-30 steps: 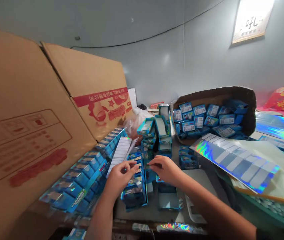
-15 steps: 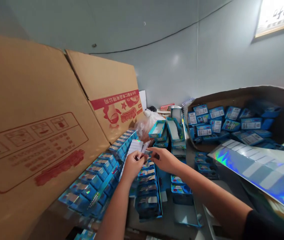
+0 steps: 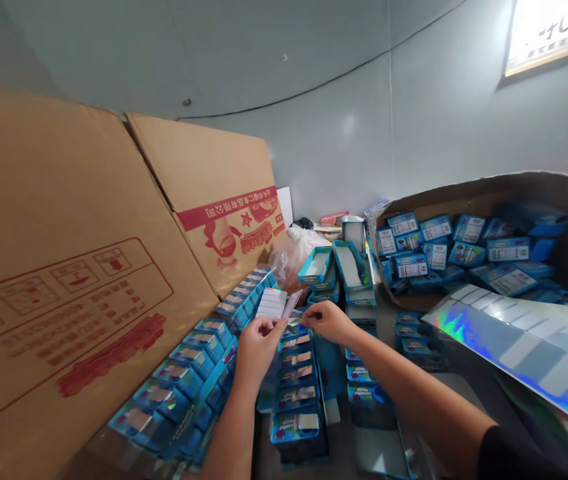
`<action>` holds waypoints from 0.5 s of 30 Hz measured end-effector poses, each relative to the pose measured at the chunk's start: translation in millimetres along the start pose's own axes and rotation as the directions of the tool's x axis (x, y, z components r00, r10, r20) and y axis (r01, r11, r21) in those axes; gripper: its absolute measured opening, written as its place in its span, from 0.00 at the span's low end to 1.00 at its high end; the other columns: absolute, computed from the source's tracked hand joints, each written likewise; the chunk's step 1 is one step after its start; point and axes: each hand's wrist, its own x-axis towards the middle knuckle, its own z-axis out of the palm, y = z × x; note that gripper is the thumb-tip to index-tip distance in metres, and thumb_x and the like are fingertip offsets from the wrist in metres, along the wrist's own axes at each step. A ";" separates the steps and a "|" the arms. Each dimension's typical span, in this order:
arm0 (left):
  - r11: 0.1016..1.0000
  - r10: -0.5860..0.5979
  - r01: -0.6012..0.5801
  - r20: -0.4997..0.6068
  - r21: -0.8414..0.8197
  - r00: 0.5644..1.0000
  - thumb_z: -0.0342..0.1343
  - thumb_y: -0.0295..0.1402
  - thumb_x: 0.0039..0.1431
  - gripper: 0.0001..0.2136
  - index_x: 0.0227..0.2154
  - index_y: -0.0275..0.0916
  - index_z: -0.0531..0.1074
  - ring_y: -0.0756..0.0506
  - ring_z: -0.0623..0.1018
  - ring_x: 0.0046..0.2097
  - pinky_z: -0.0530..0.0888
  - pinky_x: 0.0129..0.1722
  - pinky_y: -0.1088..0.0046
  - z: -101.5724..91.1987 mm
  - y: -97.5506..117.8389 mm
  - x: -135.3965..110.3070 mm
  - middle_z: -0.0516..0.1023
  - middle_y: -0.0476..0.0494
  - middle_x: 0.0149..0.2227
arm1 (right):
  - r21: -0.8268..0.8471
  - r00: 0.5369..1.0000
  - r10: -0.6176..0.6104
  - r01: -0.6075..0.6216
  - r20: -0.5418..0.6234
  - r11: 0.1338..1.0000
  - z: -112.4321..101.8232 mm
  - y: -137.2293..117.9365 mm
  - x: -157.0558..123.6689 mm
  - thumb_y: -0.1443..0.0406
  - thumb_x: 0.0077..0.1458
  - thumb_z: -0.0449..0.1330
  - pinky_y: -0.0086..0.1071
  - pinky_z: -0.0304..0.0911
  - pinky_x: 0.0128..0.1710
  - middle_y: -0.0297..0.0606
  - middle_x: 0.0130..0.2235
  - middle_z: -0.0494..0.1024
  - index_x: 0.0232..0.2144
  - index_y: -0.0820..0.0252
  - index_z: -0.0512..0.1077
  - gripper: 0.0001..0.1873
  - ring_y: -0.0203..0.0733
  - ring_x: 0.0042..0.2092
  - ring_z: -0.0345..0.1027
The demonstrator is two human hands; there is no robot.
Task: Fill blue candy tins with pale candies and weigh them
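My left hand (image 3: 257, 347) pinches a folded sheet of white, shiny stickers (image 3: 271, 303), its strips standing up beyond the fingers. Close on the right, my right hand (image 3: 331, 322) is closed, thumb and forefinger together on a thin shiny sticker at the sheet's near edge; its outline is hard to make out. Below both hands runs a display tray with a row of small blue boxes (image 3: 295, 427), pale rectangles on their tops. Left of my left forearm are more filled trays of blue boxes (image 3: 179, 377).
A big brown carton (image 3: 89, 200) walls off the left. Open blue trays (image 3: 315, 265) are stacked behind my hands. An open carton (image 3: 484, 183) full of loose blue boxes stands at the right, near a large holographic sticker sheet (image 3: 519, 347). More blue boxes (image 3: 364, 393) lie under my right forearm.
The view has shifted slightly. My left hand has turned and moved a little down and left with the sticker sheet; my right hand's fingers have drawn slightly away to the right.
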 end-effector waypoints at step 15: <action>0.955 -0.146 0.160 -0.072 0.250 0.987 0.58 0.59 0.49 0.25 0.18 0.41 0.66 0.44 0.73 0.30 0.67 0.30 0.72 -64.3 -5.8 -37.7 0.72 0.48 0.22 | 0.126 0.998 0.050 -0.047 -0.023 0.991 -22.7 0.9 3.5 0.65 0.52 0.63 0.27 0.52 0.27 0.30 0.23 0.70 0.39 0.66 0.81 0.13 0.33 0.26 0.58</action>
